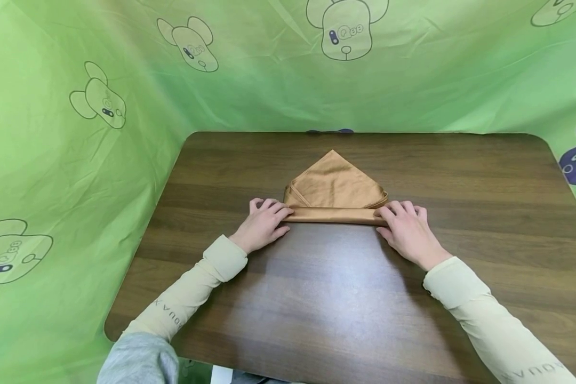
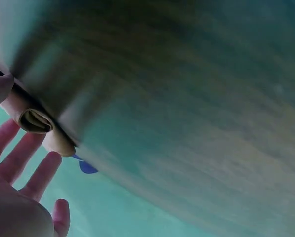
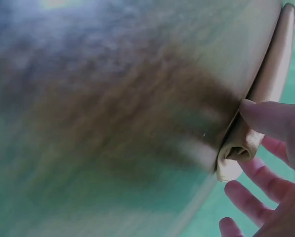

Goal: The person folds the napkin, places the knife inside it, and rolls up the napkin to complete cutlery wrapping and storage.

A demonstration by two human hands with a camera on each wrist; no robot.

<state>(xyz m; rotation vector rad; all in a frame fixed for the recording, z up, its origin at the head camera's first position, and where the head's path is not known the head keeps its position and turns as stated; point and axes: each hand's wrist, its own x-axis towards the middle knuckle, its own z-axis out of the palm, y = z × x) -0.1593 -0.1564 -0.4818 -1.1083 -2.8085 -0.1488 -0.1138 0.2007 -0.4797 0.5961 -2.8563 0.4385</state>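
Observation:
A brown satin cloth (image 1: 335, 184) lies on the table, its far part folded to a point facing away. Along the near side it is rolled into a flat tube, whose open spiral end (image 2: 36, 121) shows in the left wrist view. My left hand (image 1: 263, 224) pinches the left end of this roll, thumb on the near side and fingers over the top. At the right end, my right hand (image 1: 408, 229) grips the roll the same way. The right wrist view shows that thumb against the rolled cloth (image 3: 238, 148), with the other fingers spread beyond it.
The dark wooden table (image 1: 485, 176) has rounded corners and reflects a bright light near its middle. Green sheeting (image 1: 259, 69) printed with cartoon heads hangs behind and to the left. Pale sleeves (image 1: 187, 293) cover both forearms.

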